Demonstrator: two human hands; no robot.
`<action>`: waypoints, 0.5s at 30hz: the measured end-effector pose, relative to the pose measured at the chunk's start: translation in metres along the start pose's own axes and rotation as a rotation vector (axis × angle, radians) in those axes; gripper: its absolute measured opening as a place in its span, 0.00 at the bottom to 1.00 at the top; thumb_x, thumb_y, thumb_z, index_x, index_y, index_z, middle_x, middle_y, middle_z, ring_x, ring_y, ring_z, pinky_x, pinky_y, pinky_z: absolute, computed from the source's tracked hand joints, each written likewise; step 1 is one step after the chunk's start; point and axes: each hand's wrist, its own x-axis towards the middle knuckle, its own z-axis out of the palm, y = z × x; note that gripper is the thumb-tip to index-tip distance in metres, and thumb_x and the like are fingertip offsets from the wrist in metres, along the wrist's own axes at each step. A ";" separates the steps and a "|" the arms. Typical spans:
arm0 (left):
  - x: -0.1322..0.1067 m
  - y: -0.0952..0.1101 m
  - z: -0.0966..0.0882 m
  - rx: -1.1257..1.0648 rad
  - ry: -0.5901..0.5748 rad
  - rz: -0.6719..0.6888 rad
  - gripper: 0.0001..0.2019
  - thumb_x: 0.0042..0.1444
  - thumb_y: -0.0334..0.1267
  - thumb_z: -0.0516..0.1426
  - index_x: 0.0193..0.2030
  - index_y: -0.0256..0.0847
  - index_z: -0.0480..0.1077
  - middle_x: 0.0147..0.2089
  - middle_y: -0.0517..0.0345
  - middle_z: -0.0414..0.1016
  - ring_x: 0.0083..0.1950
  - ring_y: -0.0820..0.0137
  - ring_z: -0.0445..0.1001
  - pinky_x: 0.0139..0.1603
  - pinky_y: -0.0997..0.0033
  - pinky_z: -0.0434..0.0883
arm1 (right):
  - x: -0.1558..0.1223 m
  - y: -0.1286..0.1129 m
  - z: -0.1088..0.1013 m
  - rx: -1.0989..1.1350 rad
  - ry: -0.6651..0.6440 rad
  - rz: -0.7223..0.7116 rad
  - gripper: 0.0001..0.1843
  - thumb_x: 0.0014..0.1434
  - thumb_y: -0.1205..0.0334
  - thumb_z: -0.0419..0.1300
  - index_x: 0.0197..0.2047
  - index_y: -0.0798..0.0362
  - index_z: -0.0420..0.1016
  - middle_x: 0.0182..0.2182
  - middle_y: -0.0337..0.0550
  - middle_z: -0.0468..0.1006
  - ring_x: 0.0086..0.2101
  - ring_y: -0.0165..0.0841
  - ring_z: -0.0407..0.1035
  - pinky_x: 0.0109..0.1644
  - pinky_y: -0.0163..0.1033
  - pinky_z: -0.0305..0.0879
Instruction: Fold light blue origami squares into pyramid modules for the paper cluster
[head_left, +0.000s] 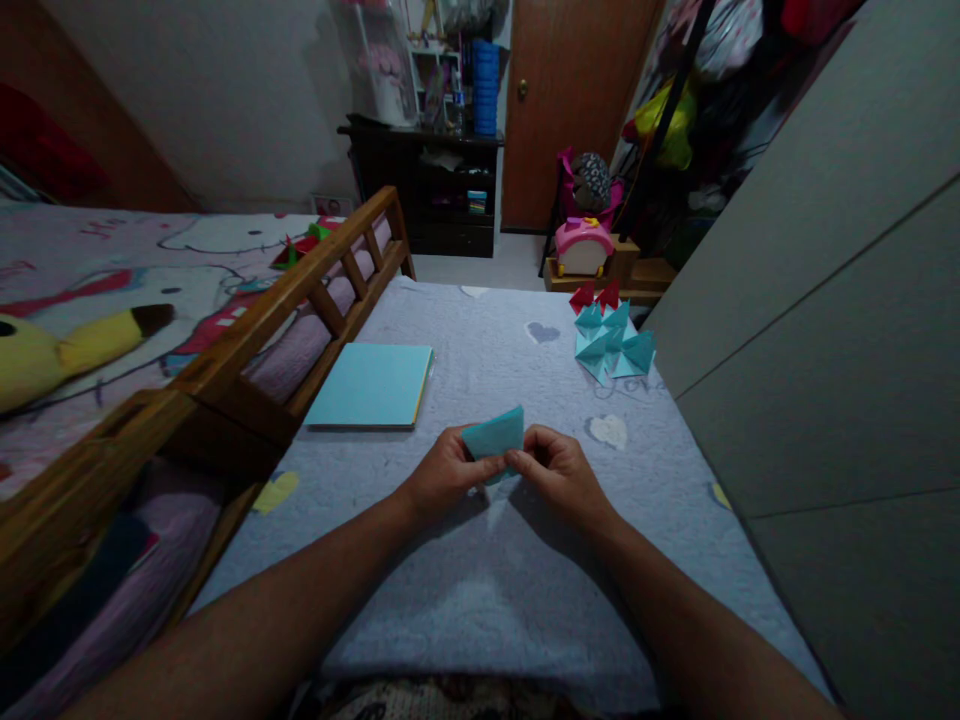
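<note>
A small folded piece of light blue paper point(495, 433) is held up just above the bed, between both hands. My left hand point(448, 466) grips its left side, with the thumb lying across the front. On the lower right corner, my right hand point(555, 464) pinches the paper between thumb and fingers. To the left lies a flat stack of square paper point(371, 385) with a light blue sheet on top. Several folded light blue paper pieces point(604, 340) stand grouped at the far right, with red folded paper point(595, 297) behind them.
A pale blue sheet with hearts covers the bed point(480, 610). Along its left side runs a wooden rail point(277, 310), with another bed point(150, 260) and a yellow plush toy point(67, 350) beyond. A pale cabinet point(847, 330) borders the right. A pink toy case point(583, 247) stands past the far end.
</note>
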 end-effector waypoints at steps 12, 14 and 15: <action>0.003 -0.006 0.003 0.052 -0.037 -0.035 0.17 0.50 0.49 0.68 0.33 0.34 0.76 0.26 0.59 0.71 0.25 0.76 0.63 0.28 0.74 0.61 | 0.001 -0.001 -0.001 0.000 0.062 -0.002 0.13 0.56 0.52 0.62 0.27 0.51 0.68 0.23 0.34 0.65 0.26 0.29 0.58 0.32 0.37 0.55; 0.002 -0.006 0.004 0.068 -0.055 -0.044 0.16 0.49 0.48 0.67 0.31 0.34 0.75 0.25 0.60 0.69 0.25 0.77 0.62 0.28 0.75 0.60 | 0.001 -0.003 -0.003 -0.012 0.070 -0.014 0.14 0.56 0.52 0.62 0.27 0.52 0.68 0.23 0.34 0.64 0.26 0.29 0.58 0.31 0.37 0.55; 0.002 -0.006 0.004 0.080 -0.063 -0.053 0.16 0.49 0.47 0.67 0.31 0.34 0.75 0.25 0.61 0.68 0.25 0.77 0.61 0.27 0.75 0.59 | 0.001 -0.004 -0.003 -0.019 0.079 -0.021 0.14 0.56 0.52 0.62 0.26 0.52 0.68 0.23 0.34 0.63 0.26 0.29 0.57 0.31 0.37 0.55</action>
